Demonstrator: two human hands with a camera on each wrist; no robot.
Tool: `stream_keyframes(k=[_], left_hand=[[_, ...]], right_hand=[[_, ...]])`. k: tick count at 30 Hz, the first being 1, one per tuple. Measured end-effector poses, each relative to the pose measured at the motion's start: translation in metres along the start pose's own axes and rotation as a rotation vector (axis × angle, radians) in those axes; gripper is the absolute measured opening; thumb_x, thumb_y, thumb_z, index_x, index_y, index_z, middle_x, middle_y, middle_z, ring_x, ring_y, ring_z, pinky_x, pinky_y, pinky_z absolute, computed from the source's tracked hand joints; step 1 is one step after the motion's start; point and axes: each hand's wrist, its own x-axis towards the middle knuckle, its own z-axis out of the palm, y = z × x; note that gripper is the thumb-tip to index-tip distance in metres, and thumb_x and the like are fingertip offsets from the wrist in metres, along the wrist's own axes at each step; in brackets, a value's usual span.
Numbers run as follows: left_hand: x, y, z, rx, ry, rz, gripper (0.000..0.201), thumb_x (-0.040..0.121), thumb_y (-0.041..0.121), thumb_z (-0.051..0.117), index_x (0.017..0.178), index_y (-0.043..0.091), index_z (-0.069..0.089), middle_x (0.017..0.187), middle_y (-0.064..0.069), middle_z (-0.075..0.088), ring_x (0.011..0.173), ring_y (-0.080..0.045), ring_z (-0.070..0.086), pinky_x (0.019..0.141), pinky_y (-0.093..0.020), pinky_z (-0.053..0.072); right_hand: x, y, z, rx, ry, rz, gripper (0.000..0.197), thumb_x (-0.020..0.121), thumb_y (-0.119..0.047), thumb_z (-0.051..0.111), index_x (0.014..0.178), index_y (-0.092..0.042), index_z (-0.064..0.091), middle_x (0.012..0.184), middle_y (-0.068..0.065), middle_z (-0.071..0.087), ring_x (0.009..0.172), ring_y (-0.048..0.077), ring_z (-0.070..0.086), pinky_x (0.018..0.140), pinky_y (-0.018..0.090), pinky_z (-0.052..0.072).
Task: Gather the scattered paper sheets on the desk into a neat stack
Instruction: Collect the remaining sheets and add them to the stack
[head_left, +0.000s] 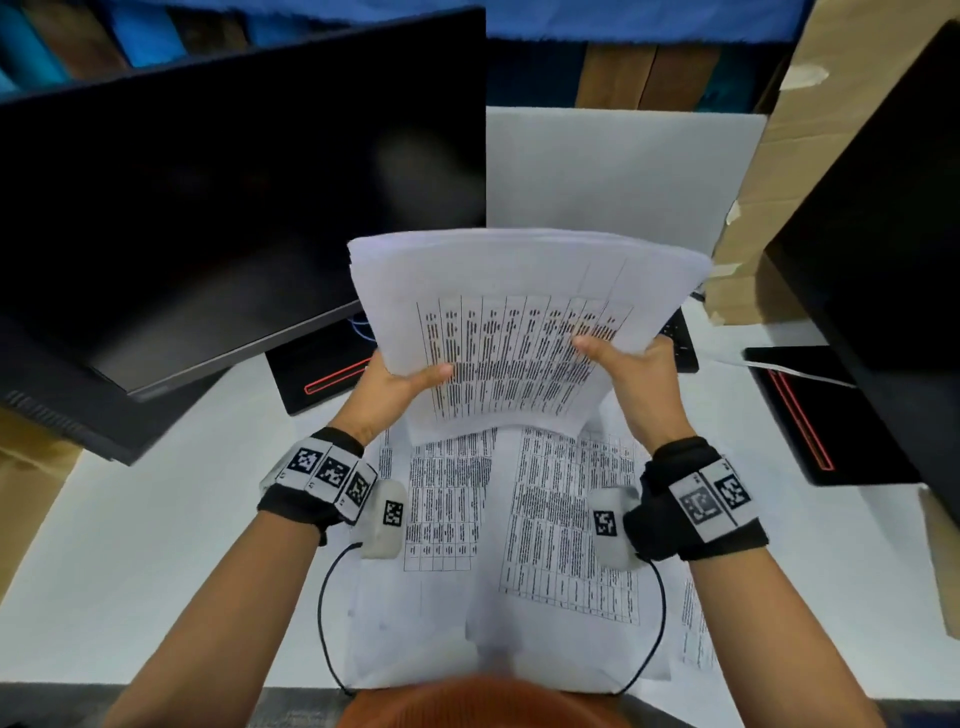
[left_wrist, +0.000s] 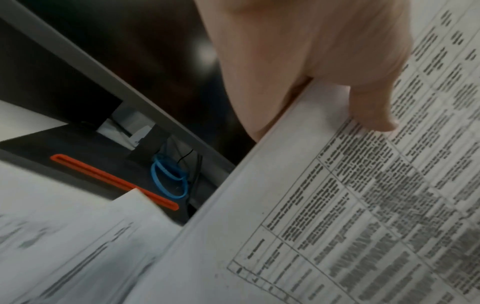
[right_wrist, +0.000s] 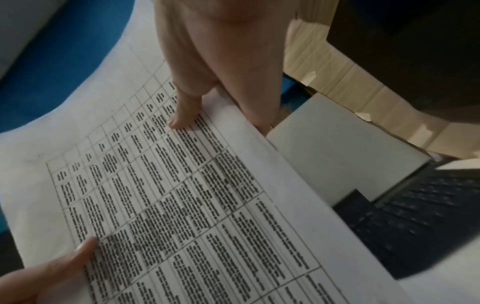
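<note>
Mid-gather: bundle of sheets (head_left: 524, 322) lifted above worktop (head_left: 156, 545), pinched at its sides by left hand (head_left: 387, 389) and right hand (head_left: 631, 376), thumbs on top. Loose sheets (head_left: 519, 545) underneath. Next, probably: square edges, collect remainder.

- Paper stack (head_left: 519, 322): white, top sheet printed with a black-ruled table of dense black text in columns.
- Loose sheets (head_left: 519, 545) on tabletop: white, same black grid-and-text print.
- Tabletop (head_left: 156, 519): plain white.
- Monitor (head_left: 234, 197): black screen, grey lower bezel.
- Monitor base (head_left: 322, 374): black with a red-orange slot outline.
- Wrist bands (head_left: 322, 478): black, carrying white panels with black square-code markers.
- Rubber bands (left_wrist: 168, 179): blue.
- Cardboard box (head_left: 810, 156): tan-brown, pale tape strips.
- Keyboard (right_wrist: 415, 216): black.
- Cloth (head_left: 623, 21) along the back: blue.
</note>
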Motion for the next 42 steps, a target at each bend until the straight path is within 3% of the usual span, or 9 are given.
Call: stream_keyframes(k=[6, 13, 18, 21, 26, 30, 36, 39, 42], left_hand=[[-0.005, 0.010, 0.004, -0.016, 0.011, 0.069, 0.037, 0.077, -0.007, 0.062, 0.097, 0.023, 0.055, 0.080, 0.020, 0.071, 0.081, 0.015, 0.062, 0.070, -0.003, 0.048], [-0.005, -0.013, 0.016, -0.019, 0.003, 0.021, 0.039, 0.077, -0.002, 0.064, 0.102, 0.026, 0.053, 0.097, 0.013, 0.062, 0.084, 0.015, 0.062, 0.072, -0.002, 0.047], [0.001, -0.024, 0.023, 0.021, -0.007, -0.013, 0.038, 0.083, 0.011, 0.061, 0.119, 0.019, 0.049, 0.109, 0.007, 0.059, 0.097, 0.006, 0.057, 0.085, -0.009, 0.045], [0.005, -0.022, 0.023, 0.034, 0.035, 0.031, 0.030, 0.085, 0.009, 0.058, 0.110, 0.024, 0.052, 0.106, 0.006, 0.060, 0.090, 0.013, 0.060, 0.081, -0.004, 0.047], [0.006, -0.023, 0.000, 0.058, 0.109, 0.053, 0.032, 0.085, 0.008, 0.059, 0.112, 0.023, 0.052, 0.101, 0.014, 0.060, 0.087, 0.014, 0.061, 0.076, -0.005, 0.049], [-0.003, -0.035, -0.007, 0.101, 0.116, 0.009, 0.039, 0.086, 0.012, 0.058, 0.123, 0.011, 0.049, 0.103, 0.009, 0.060, 0.094, -0.003, 0.058, 0.083, -0.017, 0.045], [-0.003, -0.040, 0.003, 0.093, 0.097, -0.018, 0.030, 0.085, 0.014, 0.060, 0.110, 0.026, 0.050, 0.096, 0.017, 0.059, 0.081, 0.015, 0.061, 0.072, -0.008, 0.047], [-0.003, -0.037, 0.004, 0.089, 0.093, -0.018, 0.028, 0.085, 0.013, 0.060, 0.108, 0.027, 0.051, 0.095, 0.015, 0.060, 0.085, 0.008, 0.061, 0.072, -0.010, 0.047], [-0.006, -0.036, -0.002, 0.091, 0.110, -0.014, 0.028, 0.085, 0.014, 0.060, 0.107, 0.028, 0.051, 0.095, 0.015, 0.060, 0.086, 0.007, 0.061, 0.074, -0.012, 0.046]], right_hand=[[-0.003, -0.008, -0.006, -0.043, -0.015, -0.043, 0.027, 0.077, -0.006, 0.068, 0.081, -0.032, 0.064, 0.077, -0.022, 0.072, 0.083, -0.003, 0.066, 0.078, 0.017, 0.052], [-0.010, 0.017, -0.001, -0.030, 0.015, 0.133, 0.024, 0.077, -0.012, 0.069, 0.086, -0.031, 0.059, 0.091, -0.011, 0.065, 0.090, 0.006, 0.061, 0.094, 0.035, 0.046], [-0.006, 0.022, -0.004, -0.027, 0.016, 0.112, 0.020, 0.079, -0.013, 0.067, 0.090, -0.028, 0.059, 0.092, -0.014, 0.063, 0.088, -0.002, 0.060, 0.088, 0.023, 0.048], [-0.007, 0.038, -0.025, -0.179, -0.012, 0.136, 0.030, 0.082, -0.017, 0.064, 0.111, -0.016, 0.055, 0.098, -0.014, 0.059, 0.091, -0.006, 0.059, 0.081, 0.013, 0.045], [-0.025, 0.106, -0.106, -0.578, 0.232, 0.611, 0.088, 0.064, -0.058, 0.070, 0.134, -0.016, 0.037, 0.140, 0.017, 0.038, 0.127, 0.035, 0.039, 0.103, 0.045, 0.036], [-0.057, 0.133, -0.138, -0.860, 0.399, 1.000, 0.099, 0.068, -0.048, 0.073, 0.141, -0.009, 0.018, 0.147, 0.026, 0.017, 0.136, 0.043, 0.015, 0.107, 0.058, 0.021], [-0.057, 0.150, -0.120, -0.873, 0.388, 0.997, 0.111, 0.065, -0.031, 0.080, 0.143, -0.010, 0.004, 0.147, 0.026, 0.017, 0.132, 0.045, 0.024, 0.105, 0.055, 0.031], [-0.055, 0.151, -0.117, -1.001, 0.340, 1.046, 0.108, 0.064, -0.044, 0.077, 0.142, -0.007, 0.012, 0.148, 0.025, 0.016, 0.135, 0.043, 0.018, 0.108, 0.056, 0.025], [-0.060, 0.151, -0.125, -1.027, 0.378, 1.141, 0.122, 0.060, -0.057, 0.074, 0.145, -0.010, -0.001, 0.152, 0.025, 0.000, 0.140, 0.042, 0.002, 0.110, 0.059, 0.015]])
